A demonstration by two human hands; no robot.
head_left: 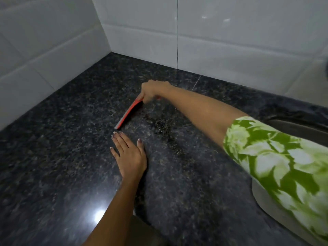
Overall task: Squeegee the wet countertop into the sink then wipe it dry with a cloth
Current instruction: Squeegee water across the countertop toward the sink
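Right hand [150, 91] in a closed grip on the squeegee [128, 113]; left hand [128, 155] flat and open.
The handle is hidden inside the fist. The blade rests on the dark worktop [53, 148] toward its back corner; the sink [298, 128] is cut off behind the green sleeve [276, 157].

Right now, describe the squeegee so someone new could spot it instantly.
Find the dark speckled granite countertop that runs into the corner of the white tiled walls. Near its middle, the right hand grips the squeegee, blade edge down on the stone, just beyond the flat left hand. It is the only red thing in view.
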